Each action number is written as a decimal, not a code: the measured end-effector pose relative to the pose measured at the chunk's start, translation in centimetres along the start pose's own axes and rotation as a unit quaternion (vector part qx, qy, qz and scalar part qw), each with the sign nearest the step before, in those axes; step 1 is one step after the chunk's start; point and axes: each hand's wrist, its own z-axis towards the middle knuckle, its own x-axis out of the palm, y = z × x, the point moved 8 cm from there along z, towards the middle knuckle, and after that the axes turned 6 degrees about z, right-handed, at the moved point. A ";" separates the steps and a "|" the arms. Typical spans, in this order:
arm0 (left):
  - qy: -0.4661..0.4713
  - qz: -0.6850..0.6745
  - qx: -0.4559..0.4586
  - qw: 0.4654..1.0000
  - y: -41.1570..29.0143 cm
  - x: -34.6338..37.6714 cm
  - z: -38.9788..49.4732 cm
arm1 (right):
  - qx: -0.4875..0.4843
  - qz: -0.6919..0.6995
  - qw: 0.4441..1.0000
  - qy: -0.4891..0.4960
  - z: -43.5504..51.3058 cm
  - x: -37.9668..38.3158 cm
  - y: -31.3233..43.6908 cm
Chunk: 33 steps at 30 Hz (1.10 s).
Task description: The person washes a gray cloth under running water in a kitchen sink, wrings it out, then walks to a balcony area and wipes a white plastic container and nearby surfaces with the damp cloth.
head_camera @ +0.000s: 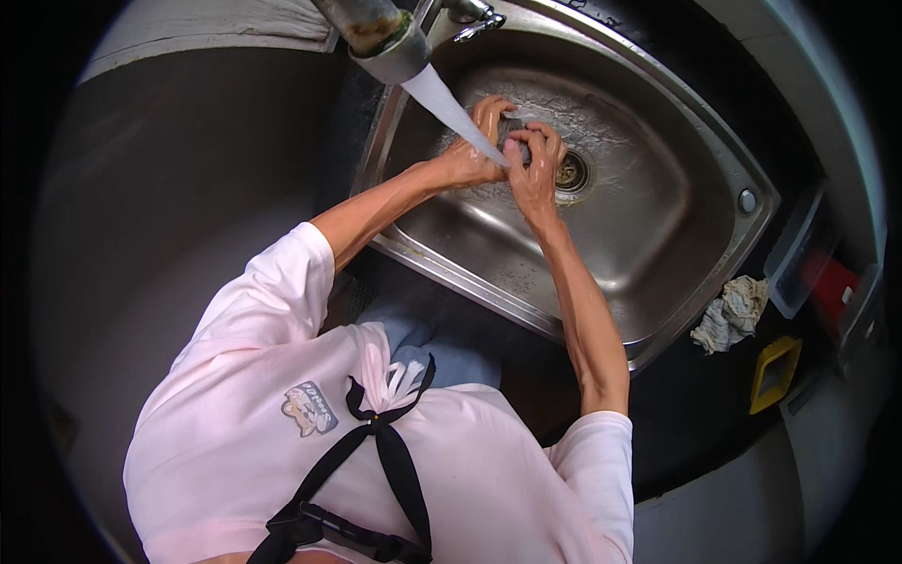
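Observation:
My left hand (483, 144) and my right hand (537, 166) meet inside a stainless steel sink (620, 218), both wet. Between them is a small greyish object (513, 128), mostly covered by my fingers, so its kind is unclear. The fingers of both hands curl around it from either side. A stream of water (451, 109) pours from the metal faucet spout (391, 53) and lands at my wrists and palms. Just right of my right hand lies the round drain strainer (571, 173). Water spreads over the basin floor beyond my hands.
A faucet handle (480, 25) stands at the sink's back rim. On the dark counter (690, 416) to the right are a crumpled cloth (733, 315), a yellow plastic frame-like item (775, 374), a clear plastic container (796, 257) and a red object (831, 289).

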 end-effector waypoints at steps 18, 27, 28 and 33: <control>0.079 0.089 -0.172 0.978 7.5 -1.5 4.3 | 0.327 0.374 0.861 -0.110 -1.8 1.4 -4.0; 0.117 0.012 -0.184 0.976 9.3 -0.6 3.4 | 0.434 0.468 0.757 0.142 -6.1 6.1 0.2; 0.101 -0.014 -0.194 0.976 9.1 -0.8 3.0 | 0.419 0.371 0.792 0.243 -7.7 6.6 1.3; 0.128 0.010 -0.191 0.973 6.9 -2.0 2.1 | 0.115 -0.239 0.929 0.258 -6.3 -0.4 2.8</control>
